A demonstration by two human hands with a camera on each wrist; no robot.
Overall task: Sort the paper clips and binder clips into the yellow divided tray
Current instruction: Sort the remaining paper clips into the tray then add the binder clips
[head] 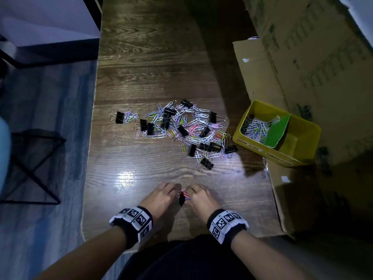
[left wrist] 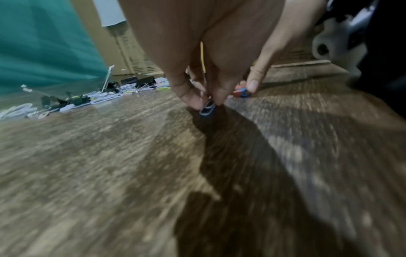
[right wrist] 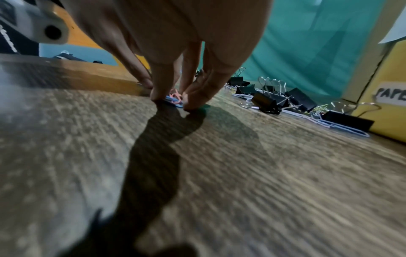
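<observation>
Left hand (head: 161,196) is pinching a blue paper clip (left wrist: 207,108) at the near table (head: 141,77) edge; right hand (head: 201,199) is pinching a pink-and-blue clip cluster (right wrist: 174,100). Light, springy, slick wire is probably tangling: grip by the loops. Mixed pile (head: 181,128) is lying farther off, yellow divided tray (head: 302,156) far right.

Fingertips of left hand (head: 161,196): hidden in the head view behind its own knuckles.
Small clips (right wrist: 174,100) between the fingers: count blurred.
Tray label (right wrist: 391,94): cut off at "PAPE".
</observation>
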